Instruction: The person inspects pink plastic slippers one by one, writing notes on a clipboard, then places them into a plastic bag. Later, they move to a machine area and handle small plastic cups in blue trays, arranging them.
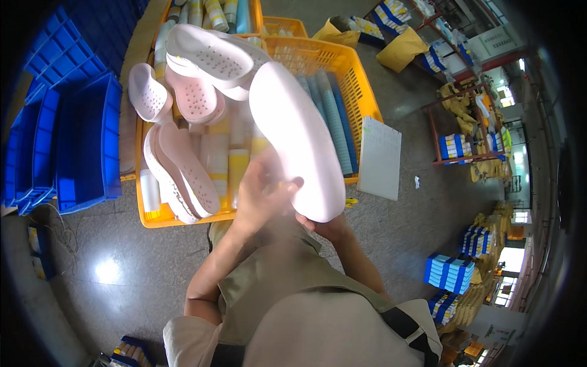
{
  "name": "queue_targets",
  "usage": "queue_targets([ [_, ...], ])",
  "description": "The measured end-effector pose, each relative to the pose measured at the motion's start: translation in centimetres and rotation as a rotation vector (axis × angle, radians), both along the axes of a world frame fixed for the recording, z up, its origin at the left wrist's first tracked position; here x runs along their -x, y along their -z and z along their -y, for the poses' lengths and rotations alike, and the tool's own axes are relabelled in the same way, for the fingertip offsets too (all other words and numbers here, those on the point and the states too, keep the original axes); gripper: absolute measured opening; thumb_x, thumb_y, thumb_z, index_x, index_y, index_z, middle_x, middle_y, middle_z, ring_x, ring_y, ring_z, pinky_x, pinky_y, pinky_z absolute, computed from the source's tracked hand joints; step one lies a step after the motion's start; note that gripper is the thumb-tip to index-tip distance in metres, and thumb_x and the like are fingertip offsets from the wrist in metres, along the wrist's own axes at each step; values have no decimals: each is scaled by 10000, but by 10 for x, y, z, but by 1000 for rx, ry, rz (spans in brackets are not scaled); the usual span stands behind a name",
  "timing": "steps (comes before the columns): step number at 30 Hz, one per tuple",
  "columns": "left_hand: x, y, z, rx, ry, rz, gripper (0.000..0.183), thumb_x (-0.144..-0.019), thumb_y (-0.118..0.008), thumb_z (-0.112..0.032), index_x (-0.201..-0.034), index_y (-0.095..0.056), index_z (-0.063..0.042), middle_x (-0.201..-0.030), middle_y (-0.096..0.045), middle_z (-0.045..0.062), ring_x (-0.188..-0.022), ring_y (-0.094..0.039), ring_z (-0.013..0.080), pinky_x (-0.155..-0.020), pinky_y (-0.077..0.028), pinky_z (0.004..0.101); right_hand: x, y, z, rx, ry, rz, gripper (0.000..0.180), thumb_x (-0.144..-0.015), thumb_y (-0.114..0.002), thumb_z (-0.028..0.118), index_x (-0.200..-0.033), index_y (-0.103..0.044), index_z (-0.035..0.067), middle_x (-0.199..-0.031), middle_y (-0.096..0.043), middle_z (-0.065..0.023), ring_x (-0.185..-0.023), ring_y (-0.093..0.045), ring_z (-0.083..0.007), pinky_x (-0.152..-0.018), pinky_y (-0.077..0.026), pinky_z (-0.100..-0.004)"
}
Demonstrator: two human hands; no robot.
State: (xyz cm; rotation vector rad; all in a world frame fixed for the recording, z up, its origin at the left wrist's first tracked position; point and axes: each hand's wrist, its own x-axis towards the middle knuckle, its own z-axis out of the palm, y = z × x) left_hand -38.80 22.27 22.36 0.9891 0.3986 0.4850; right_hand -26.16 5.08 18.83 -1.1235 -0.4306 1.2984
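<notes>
A smooth white foam shoe sole (298,137) stands raised in front of me, its long face strongly lit. My left hand (263,195) is at its left edge, slightly blurred, with the thumb against the rim. Beneath the near end, my right hand (323,225) grips the sole, and most of its fingers are hidden. More pale soles with small holes lie on a yellow plastic crate (183,224): a stacked group (215,57) at the far side, pinkish ones (192,94) in the middle, and a nested pair (181,172) near the front left.
Rolled sheets (328,101) fill the crate's right part. A white clipboard-like board (379,158) leans at its right side. Blue plastic bins (87,142) stand to the left. Farther right are a red metal rack (465,160) and strapped light-blue bundles (449,273) on the floor.
</notes>
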Motion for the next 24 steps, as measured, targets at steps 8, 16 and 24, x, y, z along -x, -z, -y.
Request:
queue_targets([
  [8,10,18,-20,179,1,159,618,-864,-769,-56,-1416,-500,9,-1310,-621,76,-1205,-591,181,-1046,-477,361,-3,-7,-2,148,128,553,412,-1010,-583,231,-1339,-553,-15,-1192,-606,-146,-1116,-582,-203,-969,-453,-317],
  [16,17,41,-52,380,-201,269,648,-1011,-606,-477,-1496,-444,-78,-1386,-611,132,-1256,-578,247,-1107,-416,401,-5,-5,-23,38,495,973,365,-980,-685,171,-1254,-564,-37,-1098,-651,-112,-932,-615,-135,-831,-509,-292],
  [24,38,57,-102,177,-505,184,360,-1090,-500,-237,-1415,-507,-83,-1315,-645,141,-1206,-631,261,-1027,-501,454,-15,-23,-27,-223,428,1607,318,-854,-740,-97,-1102,-574,11,-1253,-679,-264,-1136,-700,-355,-952,-577,-417],
])
